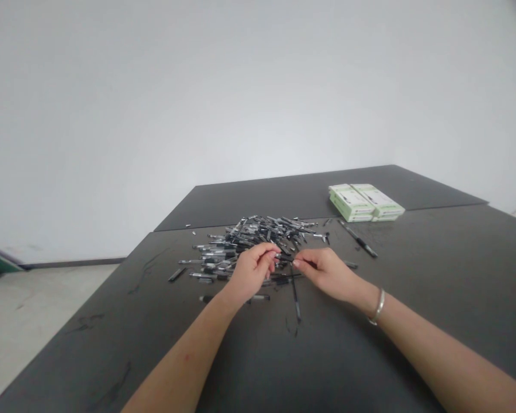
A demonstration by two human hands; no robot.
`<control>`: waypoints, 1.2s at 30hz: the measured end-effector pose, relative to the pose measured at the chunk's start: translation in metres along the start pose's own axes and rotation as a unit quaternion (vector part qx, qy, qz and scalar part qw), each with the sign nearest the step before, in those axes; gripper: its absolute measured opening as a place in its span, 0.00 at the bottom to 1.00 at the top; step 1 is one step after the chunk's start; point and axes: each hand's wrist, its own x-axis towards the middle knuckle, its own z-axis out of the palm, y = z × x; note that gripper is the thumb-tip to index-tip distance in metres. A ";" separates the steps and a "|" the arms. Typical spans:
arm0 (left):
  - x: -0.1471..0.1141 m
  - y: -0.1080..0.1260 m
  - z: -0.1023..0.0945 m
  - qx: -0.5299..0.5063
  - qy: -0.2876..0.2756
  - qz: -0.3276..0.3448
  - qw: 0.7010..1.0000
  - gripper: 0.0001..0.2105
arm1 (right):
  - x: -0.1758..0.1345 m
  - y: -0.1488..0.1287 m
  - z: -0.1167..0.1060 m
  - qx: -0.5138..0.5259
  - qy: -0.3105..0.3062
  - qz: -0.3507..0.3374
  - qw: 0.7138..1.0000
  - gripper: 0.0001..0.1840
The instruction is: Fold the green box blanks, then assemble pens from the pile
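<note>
My left hand (254, 267) is closed in a pinch around one end of a dark pen (284, 258). At the pen's other end, the fingertips of my right hand (324, 271) are pinched together on its tip. Whether it is a whole pen or only part of one is too small to tell. Just beyond and to the left of my hands spreads a heap of black and clear pens and pen parts (223, 252). A thin dark pen piece (296, 301) lies below the gap between my hands, pointing toward me.
Green and white boxes (355, 202) are stacked at the back right of the dark table (434, 269). A single pen (359, 239) lies in front of them. A short black piece (177, 275) rests left of the heap. Behind the table stands a pale wall (249, 103).
</note>
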 end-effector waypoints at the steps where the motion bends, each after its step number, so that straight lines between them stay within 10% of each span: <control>1: 0.000 0.000 0.002 -0.002 0.009 -0.004 1.000 0.11 | 0.000 0.000 0.001 0.001 0.004 0.003 1.000 0.16; 17: 0.004 -0.005 -0.003 -0.021 0.030 -0.004 0.999 0.11 | 0.004 0.006 -0.001 -0.016 -0.010 -0.002 1.000 0.15; 22: 0.013 -0.016 -0.029 -0.101 0.162 0.008 0.982 0.12 | 0.007 0.021 -0.007 -0.034 0.020 0.037 0.999 0.17; 36: 0.012 -0.023 -0.021 -0.145 0.110 -0.025 0.983 0.14 | 0.050 0.015 0.019 -0.223 0.025 0.143 0.964 0.12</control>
